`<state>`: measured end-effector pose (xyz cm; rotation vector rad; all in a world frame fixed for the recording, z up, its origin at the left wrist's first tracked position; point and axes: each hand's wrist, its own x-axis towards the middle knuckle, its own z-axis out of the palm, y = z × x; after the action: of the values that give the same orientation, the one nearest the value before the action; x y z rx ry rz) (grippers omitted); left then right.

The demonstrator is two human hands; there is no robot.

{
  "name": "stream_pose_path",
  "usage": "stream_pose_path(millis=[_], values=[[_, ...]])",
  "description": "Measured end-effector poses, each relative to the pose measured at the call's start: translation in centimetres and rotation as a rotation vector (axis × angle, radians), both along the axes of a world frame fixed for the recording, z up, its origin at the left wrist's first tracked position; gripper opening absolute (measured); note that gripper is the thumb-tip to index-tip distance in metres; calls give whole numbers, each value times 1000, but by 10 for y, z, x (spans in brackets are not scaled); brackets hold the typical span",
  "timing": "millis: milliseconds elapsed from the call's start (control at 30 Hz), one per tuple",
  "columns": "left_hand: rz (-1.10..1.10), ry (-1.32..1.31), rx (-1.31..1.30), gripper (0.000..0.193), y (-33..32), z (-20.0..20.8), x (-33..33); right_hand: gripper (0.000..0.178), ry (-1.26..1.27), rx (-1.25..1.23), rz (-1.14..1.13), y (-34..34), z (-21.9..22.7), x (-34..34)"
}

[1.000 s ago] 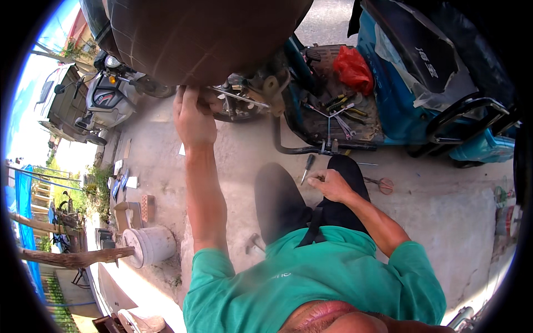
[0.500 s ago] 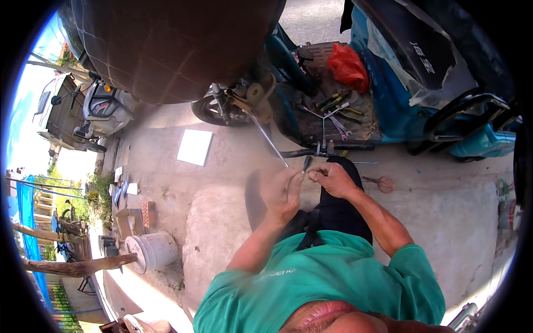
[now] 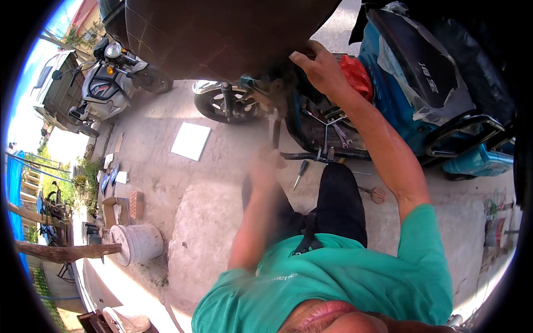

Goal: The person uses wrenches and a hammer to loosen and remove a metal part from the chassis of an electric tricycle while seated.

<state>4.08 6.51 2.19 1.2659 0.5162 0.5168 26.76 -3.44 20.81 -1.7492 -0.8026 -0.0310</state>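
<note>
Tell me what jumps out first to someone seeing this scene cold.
A big dark brown mass fills the top, with the right hand raised against its edge. Below it, the blurred left hand holds a dark tool up toward a scooter wheel. At right stands a blue vehicle.

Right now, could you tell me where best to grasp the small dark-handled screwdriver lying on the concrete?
Take the dark-handled screwdriver by its thicker handle, the upper end, coming from above. It lies flat on bare concrete ground with open space on both sides, its thin shaft pointing toward the person's knee.
</note>
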Motion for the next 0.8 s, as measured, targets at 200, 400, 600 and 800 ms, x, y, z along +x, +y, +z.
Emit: stream_pose_path(millis=[200,400,600,800], values=[[-42,-128,163,41,114,13,4,53,-411,-155,-265,71,2,21],[-64,-16,457,32,162,113,5,51,-392,-132,-276,82,-11,22],[-139,-229,519,28,160,193,9,59,-469,-295,-331,81,-21,19],[-218,-329,853,32,76,233,6,65,-345,-250,-274,74,2,7]])
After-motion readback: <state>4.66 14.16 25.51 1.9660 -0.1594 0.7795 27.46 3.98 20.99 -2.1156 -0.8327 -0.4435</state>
